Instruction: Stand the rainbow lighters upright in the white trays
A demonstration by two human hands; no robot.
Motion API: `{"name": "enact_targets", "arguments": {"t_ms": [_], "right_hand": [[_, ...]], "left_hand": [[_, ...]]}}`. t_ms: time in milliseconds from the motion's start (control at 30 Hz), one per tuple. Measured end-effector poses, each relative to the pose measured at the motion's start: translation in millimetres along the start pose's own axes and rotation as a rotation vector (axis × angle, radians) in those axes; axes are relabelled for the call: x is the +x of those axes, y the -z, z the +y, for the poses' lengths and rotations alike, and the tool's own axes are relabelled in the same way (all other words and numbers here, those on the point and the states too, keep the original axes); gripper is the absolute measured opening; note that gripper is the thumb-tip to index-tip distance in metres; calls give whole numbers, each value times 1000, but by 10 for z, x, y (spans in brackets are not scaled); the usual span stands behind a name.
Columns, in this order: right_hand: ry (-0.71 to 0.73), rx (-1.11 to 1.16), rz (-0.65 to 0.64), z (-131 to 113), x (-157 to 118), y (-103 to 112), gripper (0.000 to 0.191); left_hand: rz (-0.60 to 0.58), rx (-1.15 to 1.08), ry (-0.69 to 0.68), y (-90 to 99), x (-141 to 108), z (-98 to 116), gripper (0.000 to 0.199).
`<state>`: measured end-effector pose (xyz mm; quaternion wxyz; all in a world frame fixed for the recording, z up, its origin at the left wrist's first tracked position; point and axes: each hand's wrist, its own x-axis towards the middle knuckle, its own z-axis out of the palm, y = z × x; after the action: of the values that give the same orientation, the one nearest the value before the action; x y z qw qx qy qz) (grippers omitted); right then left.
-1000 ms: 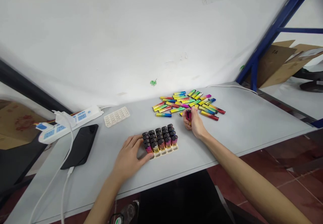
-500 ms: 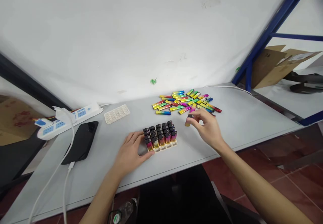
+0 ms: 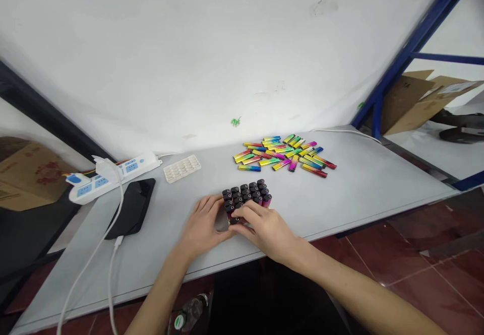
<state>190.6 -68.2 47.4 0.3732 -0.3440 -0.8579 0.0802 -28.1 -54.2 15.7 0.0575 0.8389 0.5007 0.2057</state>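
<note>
Upright lighters with black tops (image 3: 245,189) stand packed in rows in a pale holder, which my hands mostly hide. My left hand (image 3: 202,226) rests on the table around the holder's left side, thumb and fingers apart. My right hand (image 3: 266,229) is at the front left of the rows, its thumb and fingers closed on a lighter (image 3: 235,220) with a black top. Behind them, several loose lighters in shiny yellow, green, pink, red and blue (image 3: 282,163) lie in a spread pile near the wall.
An empty pale holder (image 3: 182,169) lies at the back left. Left of it are a white power strip (image 3: 113,176), a black phone (image 3: 132,208) and white cables (image 3: 111,284). Cardboard boxes (image 3: 412,98) stand beyond the blue frame (image 3: 377,118) at the right.
My right hand has moved left and toward me with its lighter, from near the pile to the front left of the rows. My left hand stays beside the holder. The view has shifted slightly.
</note>
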Motion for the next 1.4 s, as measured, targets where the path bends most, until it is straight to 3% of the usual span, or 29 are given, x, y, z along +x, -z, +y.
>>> {"name": "enact_targets", "arguments": {"t_ms": [133,667,833,1000,1100,1233,1300,1400], "right_hand": [[21,-134,0,-56,36,-21,19],[57,-277,-23,0,11,-86,13],[39,-243,-12,-6,18,-89,17],[59,-254,-75,22,-7,-43,10],[58,-258,-40,-18,-17,-22,14],[70,-153,-17,22,-31,130,23],[-37,-88,13,212,-59,296,25],[-453,-165,105,759,-162,606,26]], "left_hand": [[-9,14,8,-5,-7,-8,58],[35,57,6,-5,-3,-1,42],[60,76,-16,-30,-9,-37,43],[54,101,-22,-54,-18,-69,45],[36,98,-23,-56,-15,-88,45],[22,98,-6,-56,-13,-85,49],[26,108,24,-67,-29,-59,54],[30,124,67,-106,-73,-1,59]]}}
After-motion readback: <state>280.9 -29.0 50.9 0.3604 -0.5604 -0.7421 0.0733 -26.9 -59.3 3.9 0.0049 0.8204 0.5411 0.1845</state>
